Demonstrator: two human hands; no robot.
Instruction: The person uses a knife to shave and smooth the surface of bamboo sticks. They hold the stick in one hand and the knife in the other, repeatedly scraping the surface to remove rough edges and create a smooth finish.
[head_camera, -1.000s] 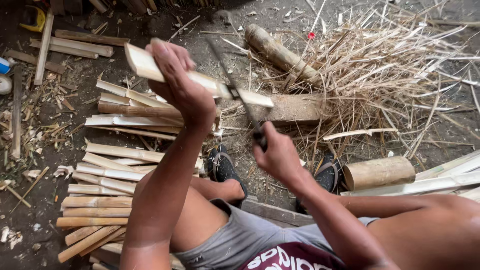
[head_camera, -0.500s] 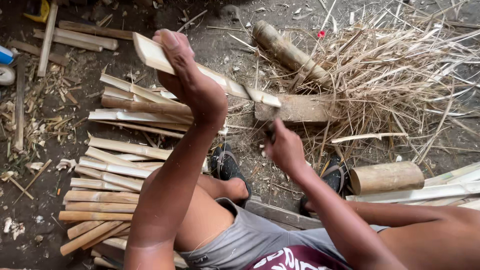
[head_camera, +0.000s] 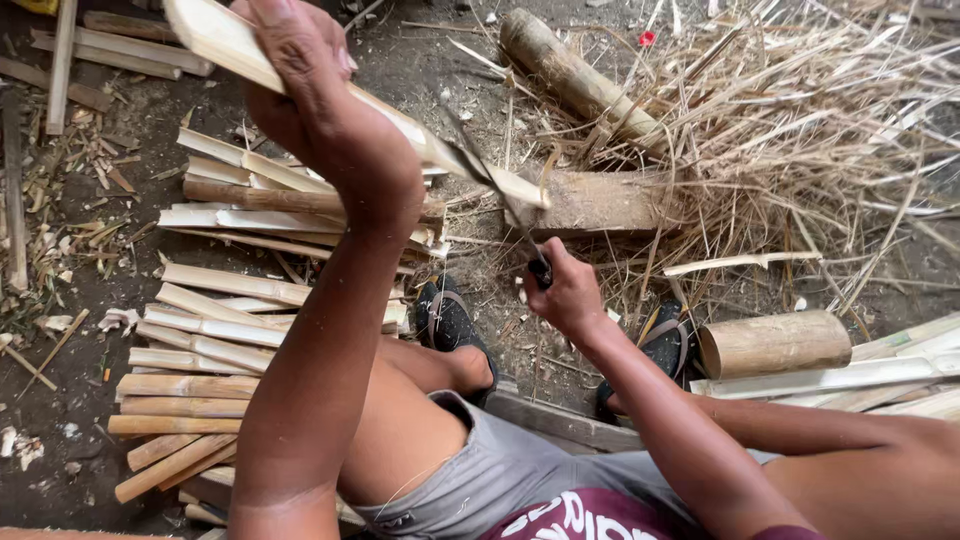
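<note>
Bamboo slat (head_camera: 400, 115) slants from upper left toward frame centre, your left hand (head_camera: 310, 95) wrapped tight around it. Your right hand (head_camera: 565, 295) is clenched on the knife (head_camera: 490, 185), whose blade bites the slat above the log (head_camera: 600, 200). Keep that slat end propped and your left fingers above the edge.
</note>
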